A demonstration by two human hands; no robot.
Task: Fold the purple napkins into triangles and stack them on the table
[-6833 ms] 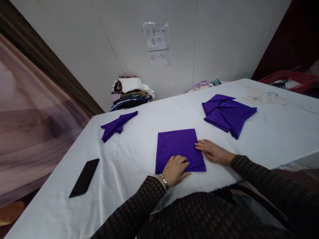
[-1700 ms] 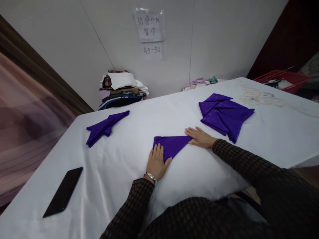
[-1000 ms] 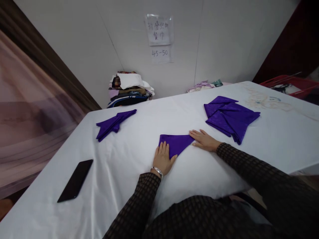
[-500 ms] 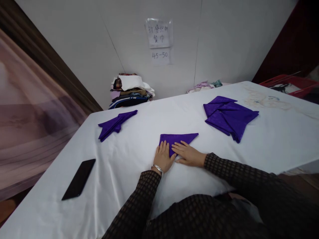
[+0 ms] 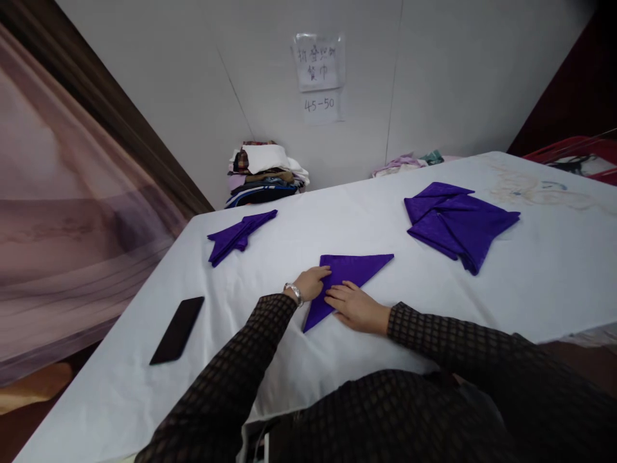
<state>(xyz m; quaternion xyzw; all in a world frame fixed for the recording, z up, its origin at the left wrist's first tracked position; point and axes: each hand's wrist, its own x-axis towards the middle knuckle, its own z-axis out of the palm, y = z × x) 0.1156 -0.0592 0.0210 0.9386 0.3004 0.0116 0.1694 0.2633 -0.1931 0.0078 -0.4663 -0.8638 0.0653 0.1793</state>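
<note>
A purple cloth napkin (image 5: pixel 359 267), folded into a triangle, lies on the white tablecloth in front of me. One point faces right and another points down toward me. My left hand (image 5: pixel 311 283), with a silver bracelet at the wrist, rests on the napkin's left edge, its fingers reaching over the cloth and its thumb hard to make out. Flat on the lower middle of the same napkin is my right hand (image 5: pixel 359 308), fingers stretched out to the left.
A folded purple napkin (image 5: pixel 241 235) lies at the back left, and a larger folded purple cloth (image 5: pixel 457 222) at the right. A black phone (image 5: pixel 177 330) lies left of my arm. Stacked clothes (image 5: pixel 267 173) stand behind the table (image 5: pixel 250 286). A red basket (image 5: pixel 559 152) is at far right.
My left hand has moved from lying flat over the napkin to its left edge. The napkin's lower point now shows. My view has shifted slightly left.
</note>
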